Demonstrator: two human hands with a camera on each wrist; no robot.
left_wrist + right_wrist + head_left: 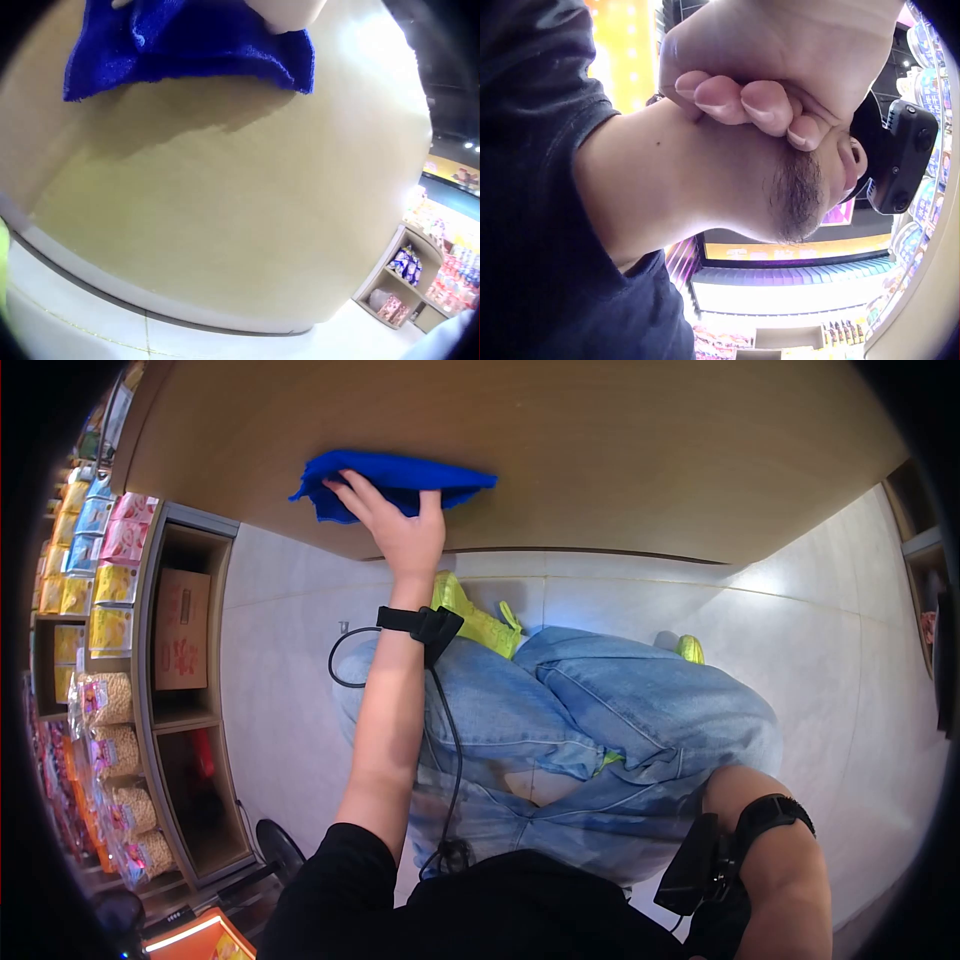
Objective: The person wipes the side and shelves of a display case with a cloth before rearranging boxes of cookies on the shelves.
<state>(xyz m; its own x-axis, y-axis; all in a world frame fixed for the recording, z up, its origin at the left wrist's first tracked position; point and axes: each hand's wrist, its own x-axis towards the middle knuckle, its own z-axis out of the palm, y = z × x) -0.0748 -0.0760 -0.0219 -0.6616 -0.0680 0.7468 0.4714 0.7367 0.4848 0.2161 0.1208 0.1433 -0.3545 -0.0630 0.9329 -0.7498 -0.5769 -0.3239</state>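
Observation:
My left hand [408, 540] lies on a blue cloth [400, 465] and presses it to a tan wood panel [620, 460]. Its fingers spread to the left, while the thumb points up the panel. In the left wrist view, the rumpled cloth [187, 60] shows a loose lower edge above the bare panel [217, 195]. My right hand [757, 82] is raised close under the person's chin, its fingertips [765, 109] curled in toward the palm. Nothing shows in that hand. The head view does not include it.
Shelves [190, 725] with packaged goods [110, 625] and a cardboard box [182, 630] stand on the left. The panel meets a pale tiled floor [290, 590]. Bent knees in jeans [620, 700] are close below it. A black cable [455, 730] runs from the left wrist strap.

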